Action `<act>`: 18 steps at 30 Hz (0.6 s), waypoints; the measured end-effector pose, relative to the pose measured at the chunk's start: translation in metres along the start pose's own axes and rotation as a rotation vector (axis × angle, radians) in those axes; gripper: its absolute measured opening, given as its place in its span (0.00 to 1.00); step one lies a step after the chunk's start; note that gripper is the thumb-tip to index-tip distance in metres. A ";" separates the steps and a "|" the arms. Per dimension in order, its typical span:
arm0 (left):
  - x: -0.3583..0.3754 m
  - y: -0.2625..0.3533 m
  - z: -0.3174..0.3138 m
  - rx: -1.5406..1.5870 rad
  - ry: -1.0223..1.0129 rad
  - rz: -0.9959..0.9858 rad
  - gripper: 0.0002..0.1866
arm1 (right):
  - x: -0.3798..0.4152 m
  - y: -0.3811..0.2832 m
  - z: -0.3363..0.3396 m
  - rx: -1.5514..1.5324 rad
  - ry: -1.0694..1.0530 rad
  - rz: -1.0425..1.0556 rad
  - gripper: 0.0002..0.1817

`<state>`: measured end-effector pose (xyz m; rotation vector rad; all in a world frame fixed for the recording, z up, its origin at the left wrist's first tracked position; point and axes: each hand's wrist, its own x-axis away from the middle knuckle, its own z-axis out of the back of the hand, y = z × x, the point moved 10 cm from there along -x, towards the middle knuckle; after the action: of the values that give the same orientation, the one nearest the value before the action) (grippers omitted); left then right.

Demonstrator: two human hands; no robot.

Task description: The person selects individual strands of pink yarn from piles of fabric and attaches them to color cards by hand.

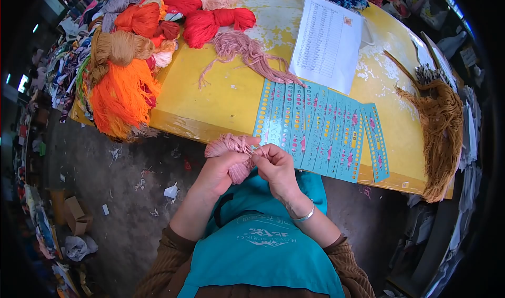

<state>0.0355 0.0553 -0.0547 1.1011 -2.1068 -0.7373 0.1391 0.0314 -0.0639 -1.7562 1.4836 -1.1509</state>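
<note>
My left hand [223,173] is wrapped round a dusty-pink yarn skein [227,144], just in front of the table's near edge. My right hand [276,173], with a silvery bracelet [305,215] at its wrist, pinches thin pink strands drawn from the skein's right side. The two hands are close together above my teal apron [265,261]. Right beside them on the table lie several teal cards [321,135] with rows of punched holes and pink tufts. A loose bundle of mauve-pink yarn [244,51] reaches to the cards' upper edge.
Orange [123,95], tan [118,48] and red yarn hanks [202,27] pile up at the table's left. Printed sheets [326,45] lie behind the cards. A brown yarn hank [442,135] hangs over the right side of the yellow table [205,106]. Scraps litter the floor [131,177].
</note>
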 end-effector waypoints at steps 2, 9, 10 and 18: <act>-0.001 -0.001 0.001 0.003 -0.010 -0.007 0.19 | 0.000 0.000 0.000 -0.003 0.000 0.004 0.02; -0.001 -0.003 0.003 0.013 -0.018 -0.001 0.19 | 0.000 0.001 0.000 -0.004 -0.002 -0.007 0.02; -0.001 -0.003 0.002 0.013 -0.018 -0.001 0.19 | 0.000 0.000 0.000 -0.004 0.002 -0.004 0.02; 0.000 0.000 0.001 -0.018 -0.044 -0.034 0.20 | 0.000 -0.001 0.001 0.006 0.012 0.043 0.02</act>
<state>0.0348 0.0560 -0.0550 1.1228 -2.1187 -0.8027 0.1404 0.0316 -0.0631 -1.7083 1.5158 -1.1453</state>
